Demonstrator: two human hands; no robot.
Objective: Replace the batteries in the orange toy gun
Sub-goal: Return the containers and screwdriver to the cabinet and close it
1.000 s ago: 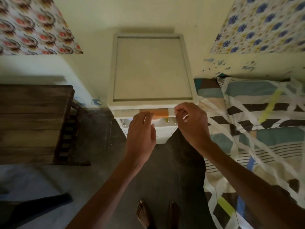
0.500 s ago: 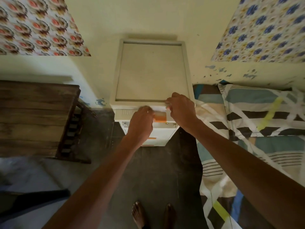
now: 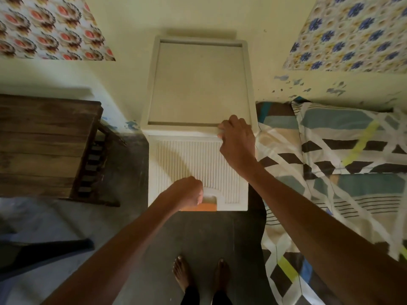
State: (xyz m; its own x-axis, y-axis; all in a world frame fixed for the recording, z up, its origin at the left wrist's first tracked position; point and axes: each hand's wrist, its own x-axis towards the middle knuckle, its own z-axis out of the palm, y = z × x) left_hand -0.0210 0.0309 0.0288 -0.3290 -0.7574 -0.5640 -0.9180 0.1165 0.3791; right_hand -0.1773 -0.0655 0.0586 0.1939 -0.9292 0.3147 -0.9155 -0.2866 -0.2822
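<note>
Out from the white cabinet (image 3: 198, 84) a ribbed panel (image 3: 193, 159) now juts flat toward the viewer; half a second ago only a thin strip of it showed at the cabinet front. Left hand (image 3: 187, 192) has drawn back with it, toward the body.

Orange toy gun: not seen in this view; cannot tell where it is.

Left hand: fingers curled round the orange handle (image 3: 206, 207) at the panel's near edge, by a small recess. Right hand (image 3: 239, 144): fingers bent over the cabinet's front right corner, gripping the rim where panel meets top. Whether the panel is a flap or a drawer, cannot tell.

Cabinet stands against a pale wall. Dark wooden bench (image 3: 44, 146) to its left, patterned bedcover (image 3: 330, 205) and pillow (image 3: 352, 137) to its right. Dark floor (image 3: 198, 238) below, two bare feet (image 3: 182, 274) on it.
</note>
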